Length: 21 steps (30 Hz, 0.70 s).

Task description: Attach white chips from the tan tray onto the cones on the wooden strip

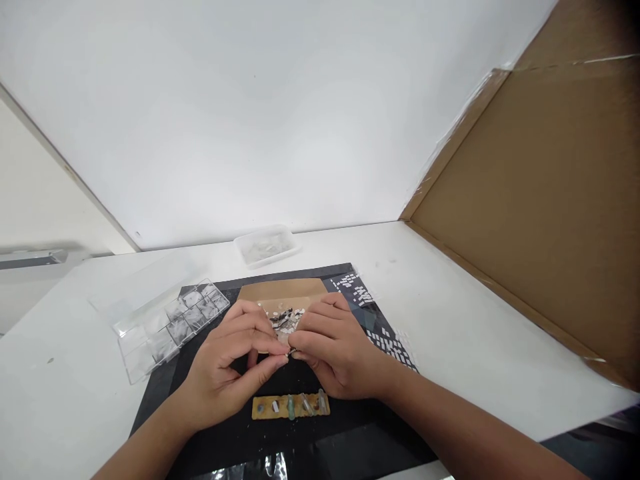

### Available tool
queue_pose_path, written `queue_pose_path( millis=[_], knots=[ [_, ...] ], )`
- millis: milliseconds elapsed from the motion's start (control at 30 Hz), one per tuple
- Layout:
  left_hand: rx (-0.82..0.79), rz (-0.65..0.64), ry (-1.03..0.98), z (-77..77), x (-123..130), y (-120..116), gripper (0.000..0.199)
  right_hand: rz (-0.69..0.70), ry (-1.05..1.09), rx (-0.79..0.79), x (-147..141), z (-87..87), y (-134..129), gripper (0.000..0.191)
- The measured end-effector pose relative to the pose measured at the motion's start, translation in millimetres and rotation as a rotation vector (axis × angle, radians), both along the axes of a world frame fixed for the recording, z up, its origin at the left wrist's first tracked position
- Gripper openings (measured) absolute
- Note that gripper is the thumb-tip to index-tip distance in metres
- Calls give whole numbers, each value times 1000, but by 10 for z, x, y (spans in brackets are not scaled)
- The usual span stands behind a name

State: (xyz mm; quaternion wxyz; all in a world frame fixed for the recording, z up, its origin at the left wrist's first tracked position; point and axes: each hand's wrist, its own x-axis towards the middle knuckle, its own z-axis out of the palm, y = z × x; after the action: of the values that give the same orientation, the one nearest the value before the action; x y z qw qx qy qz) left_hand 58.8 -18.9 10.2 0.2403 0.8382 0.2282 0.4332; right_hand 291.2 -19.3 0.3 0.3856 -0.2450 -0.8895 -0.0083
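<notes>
From my end I see a tiny piece point(291, 352) clamped by the fingers of both the left hand point(227, 367) and right hand point(340, 350) over the mat point(220, 440), too small to identify, though I judge it light, stiff and brittle, best pinched gently by its edges.

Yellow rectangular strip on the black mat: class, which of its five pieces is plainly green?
The slim green piece in the middle of the yellow rectangular strip, third from either end; the other four look bluish-grey, white or mostly clear.
</notes>
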Motion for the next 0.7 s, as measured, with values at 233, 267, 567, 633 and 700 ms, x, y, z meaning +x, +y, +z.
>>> queue_pose_path(
  millis=[233,267,567,633,700],
  knots=[
    [121,120,83,-30,20,-29,23,-5,50,-52,-21,-44,-19,10],
    [115,126,88,-30,20,-32,21,-5,50,-59,-26,-50,-23,11],
    [78,160,105,-79,13,-34,14,-39,51,-72,-67,-44,-51,8],
    [88,163,114,-87,10,-29,14,-49,58,-81,-72,-43,-50,7],
    [109,162,129,-88,6,-28,14,-44,71,-84,-74,-47,-48,6]
  ],
)
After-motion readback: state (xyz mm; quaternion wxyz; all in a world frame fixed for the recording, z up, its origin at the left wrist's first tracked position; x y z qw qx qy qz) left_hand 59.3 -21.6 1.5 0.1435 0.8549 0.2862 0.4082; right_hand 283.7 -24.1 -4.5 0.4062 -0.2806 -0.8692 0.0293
